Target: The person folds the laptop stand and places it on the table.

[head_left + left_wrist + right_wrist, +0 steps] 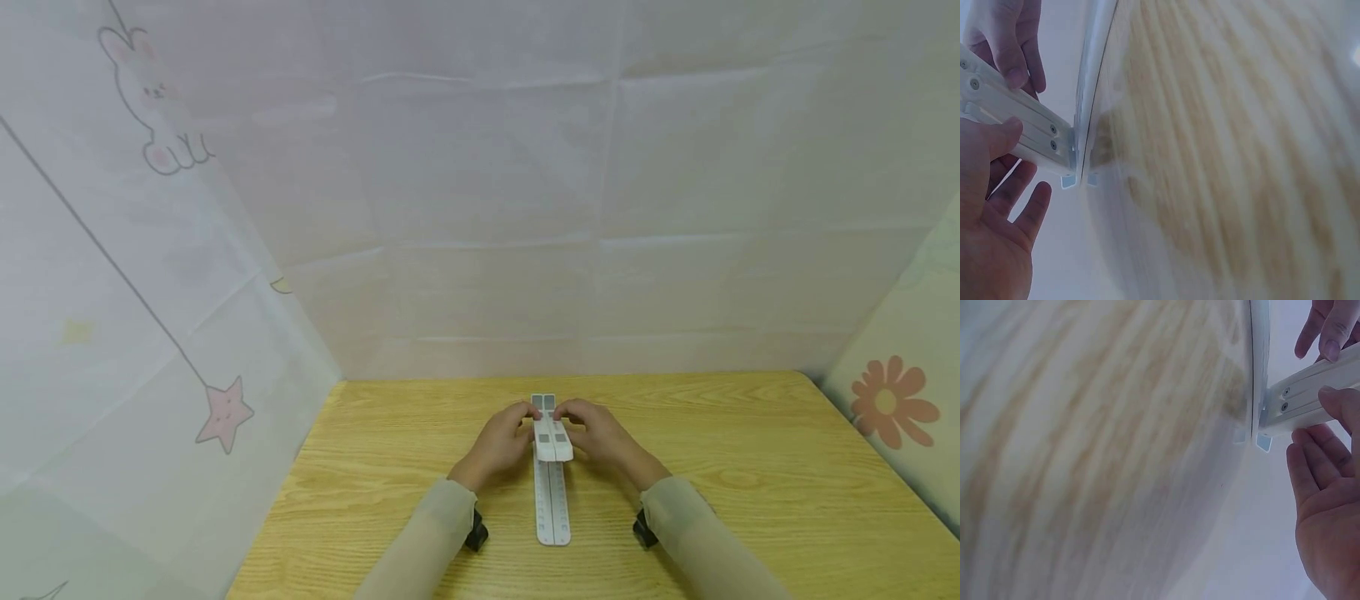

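A white folding laptop stand, its two narrow halves side by side, is on the table in the head view. Its slotted base lies flat, and an upper arm with grey pads is raised at an angle above it. My left hand grips the raised arm from the left, thumb on one face and fingers behind. From the right, my right hand holds the same arm likewise. Small screws show along the arm in the left wrist view. The hinge end meets the base in the right wrist view.
The wood-grain table extends around the stand on both sides. Behind it hangs a pale creased sheet, with printed cloth on the left and a flower print on the right. Black wrist cameras sit under both sleeves.
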A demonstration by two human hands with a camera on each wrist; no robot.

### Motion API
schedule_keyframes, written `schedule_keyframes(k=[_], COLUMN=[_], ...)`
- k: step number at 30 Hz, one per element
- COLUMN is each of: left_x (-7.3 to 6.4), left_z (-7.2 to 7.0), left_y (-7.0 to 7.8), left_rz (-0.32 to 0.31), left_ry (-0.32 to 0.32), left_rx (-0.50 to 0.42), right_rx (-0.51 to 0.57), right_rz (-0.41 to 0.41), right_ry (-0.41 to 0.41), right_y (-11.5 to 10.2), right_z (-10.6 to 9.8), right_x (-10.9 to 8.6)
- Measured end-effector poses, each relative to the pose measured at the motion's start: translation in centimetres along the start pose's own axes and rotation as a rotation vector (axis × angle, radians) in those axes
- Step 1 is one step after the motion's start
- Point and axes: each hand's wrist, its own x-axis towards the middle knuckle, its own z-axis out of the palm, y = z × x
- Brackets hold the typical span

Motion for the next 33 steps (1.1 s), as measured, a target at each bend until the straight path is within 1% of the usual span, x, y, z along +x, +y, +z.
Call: schedule_keyframes(k=[6,13,16,19,24,27,33], left_x=[-0.16,-0.39,-0.46,-0.48,-0.34,-0.35,-0.54], left_z=[-0.16,-0.26,-0.23,-0.18,-0.32,-0.34,-0.38], left_y=[0.24,0.36,0.24,0.12,0.30,0.37,0.33], left_rz=[-0.003,-0.001,0.002,0.015,0.034,0.033,0.023], left_ry=[-0.004,-0.012,-0.022,-0.028,-0.034,-0.044,-0.059], left_rx=[0.016,0.017,0.025,0.057,0.107,0.123,0.114], right_rx=[-0.028,-0.059,-0.075,-0.107,-0.168,-0.181,-0.187], right_rz=[-0.025,-0.091,-0.093,-0.107,-0.103,-0.099,-0.102], right_ry=[-0.009,-0.005,-0.011,-0.021,-0.046,-0.057,-0.059], right_y=[-0.11,-0.41,-0.41,-0.40,-0.37,-0.26,-0.14], right_z=[-0.09,-0.11,-0.09,-0.06,-0.19,-0.17,-0.10], right_x=[-0.01,-0.22,-0.33,-0.43,-0.36,-0.34,-0.51])
